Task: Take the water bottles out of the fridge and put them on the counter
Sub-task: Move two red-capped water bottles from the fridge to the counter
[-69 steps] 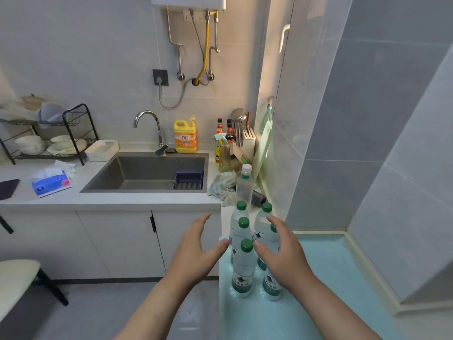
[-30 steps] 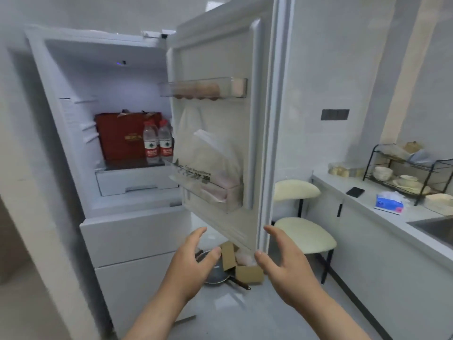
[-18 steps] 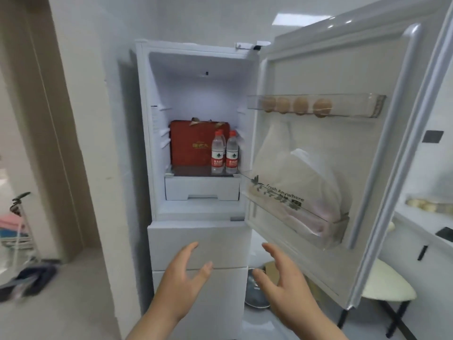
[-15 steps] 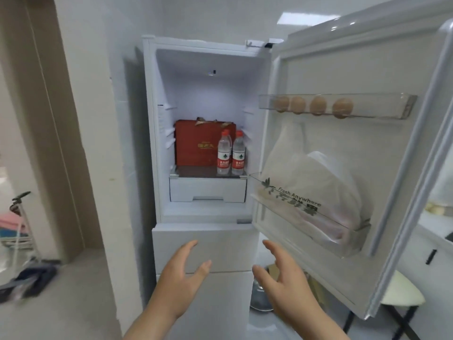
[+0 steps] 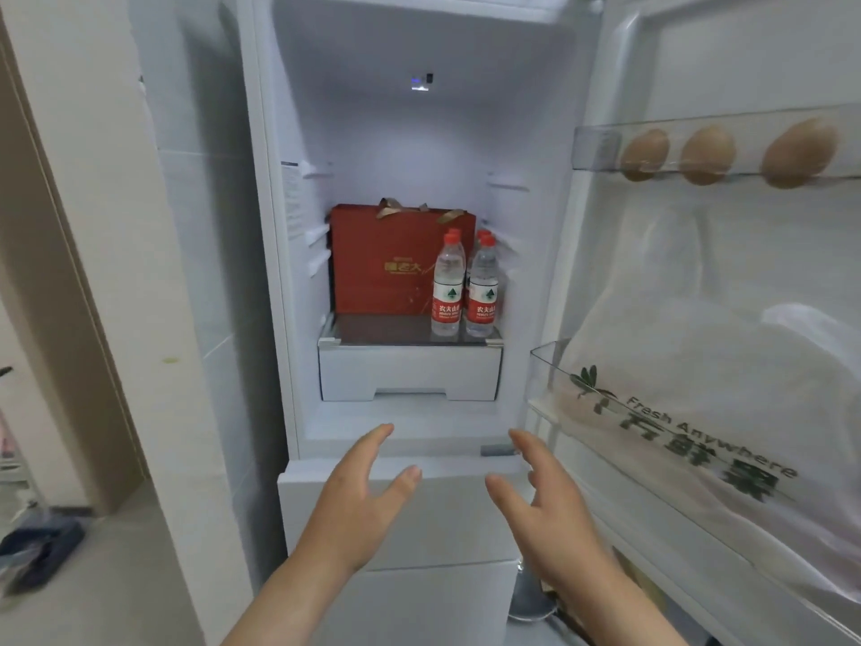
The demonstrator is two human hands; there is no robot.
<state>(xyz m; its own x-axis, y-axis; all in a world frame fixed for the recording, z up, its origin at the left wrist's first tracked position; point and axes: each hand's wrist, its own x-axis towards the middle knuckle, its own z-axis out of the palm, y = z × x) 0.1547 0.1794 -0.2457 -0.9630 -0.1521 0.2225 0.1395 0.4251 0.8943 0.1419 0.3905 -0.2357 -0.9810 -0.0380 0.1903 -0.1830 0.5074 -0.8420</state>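
The white fridge [image 5: 298,272] stands open in front of me. On its glass shelf [image 5: 372,331], at the right, stand water bottles with red caps and red labels: one [image 5: 447,291] at the front left, another [image 5: 482,293] beside it, and more caps showing behind. My left hand [image 5: 358,496] and my right hand [image 5: 545,501] hover side by side below the shelf, in front of the lower compartment, palms facing each other. Both are empty with fingers spread, well short of the bottles.
A red gift box [image 5: 386,263] fills the shelf left of and behind the bottles. The open fridge door [image 5: 699,62] at the right carries eggs [image 5: 703,153] in a clear tray and a white bag [image 5: 699,412] in a lower bin. A white drawer [image 5: 410,370] sits under the shelf.
I turned from the counter, where green-capped bottles stand, to the fridge and moved close. The fridge interior now fills the view. Both hands stayed empty and rose toward the shelf.
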